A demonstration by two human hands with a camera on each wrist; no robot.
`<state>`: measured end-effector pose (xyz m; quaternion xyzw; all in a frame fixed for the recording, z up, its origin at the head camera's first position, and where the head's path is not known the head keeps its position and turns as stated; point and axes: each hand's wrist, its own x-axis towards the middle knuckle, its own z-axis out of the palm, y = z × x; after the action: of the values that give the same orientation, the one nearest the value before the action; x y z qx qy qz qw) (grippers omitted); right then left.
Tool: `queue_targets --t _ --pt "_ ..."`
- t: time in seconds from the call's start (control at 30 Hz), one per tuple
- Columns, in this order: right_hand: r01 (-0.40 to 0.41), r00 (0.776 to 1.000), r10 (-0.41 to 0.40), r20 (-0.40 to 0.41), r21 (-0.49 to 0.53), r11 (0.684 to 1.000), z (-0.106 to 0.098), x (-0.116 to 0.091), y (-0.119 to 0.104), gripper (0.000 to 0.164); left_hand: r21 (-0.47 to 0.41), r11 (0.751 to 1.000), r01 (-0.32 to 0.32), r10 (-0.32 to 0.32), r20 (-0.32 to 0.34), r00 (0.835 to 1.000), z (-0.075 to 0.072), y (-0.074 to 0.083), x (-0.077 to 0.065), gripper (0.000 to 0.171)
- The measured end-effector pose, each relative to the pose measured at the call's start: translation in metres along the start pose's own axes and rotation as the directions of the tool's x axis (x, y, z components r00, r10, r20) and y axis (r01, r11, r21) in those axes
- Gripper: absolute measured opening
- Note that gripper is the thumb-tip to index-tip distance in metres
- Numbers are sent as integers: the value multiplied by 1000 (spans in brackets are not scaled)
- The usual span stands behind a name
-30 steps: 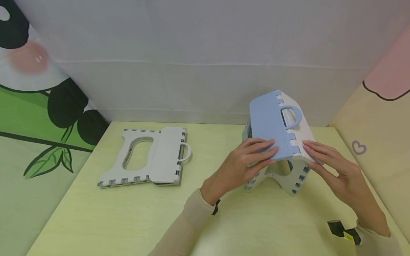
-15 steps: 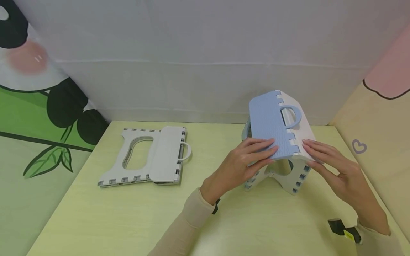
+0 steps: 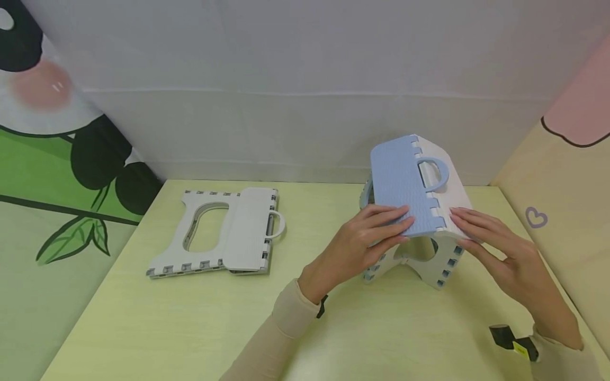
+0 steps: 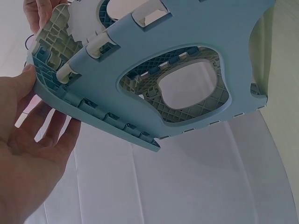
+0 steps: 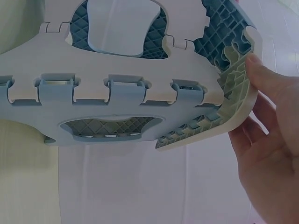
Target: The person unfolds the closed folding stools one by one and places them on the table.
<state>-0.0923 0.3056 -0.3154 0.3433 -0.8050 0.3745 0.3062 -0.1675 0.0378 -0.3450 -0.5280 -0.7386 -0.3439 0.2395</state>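
Observation:
A blue and white folding step stool [image 3: 395,180] stands partly unfolded on the table, its two top panels sloping down from a raised middle ridge. My left hand [image 3: 355,246] holds the near edge of the blue panel, fingers on top and thumb at the rim. Opposite it, my right hand [image 3: 507,259] grips the white panel's near corner the same way. From below, the left wrist view shows the blue leg frame [image 4: 182,28] with its oval opening. Ribbed undersides and hinge joints of the white leg frame [image 5: 42,60] appear in the right wrist view.
To the left, a white folding stool [image 3: 248,233] lies folded flat, its loop handle pointing right. The pale yellow table [image 3: 200,328] meets a grey-white wall [image 3: 305,132] behind and a cream wall [image 3: 548,174] close on the right.
The white panel and near-right leg of the stool have shifted very slightly right. Both hands keep nearly the same places on it.

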Motion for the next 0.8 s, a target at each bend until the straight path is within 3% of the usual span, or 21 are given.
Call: queue_targets --t 0.8 --pt "24 999 -23 22 -9 1000 0 -3 4 50 36 999 -30 31 -15 999 1 -2 -1 39"
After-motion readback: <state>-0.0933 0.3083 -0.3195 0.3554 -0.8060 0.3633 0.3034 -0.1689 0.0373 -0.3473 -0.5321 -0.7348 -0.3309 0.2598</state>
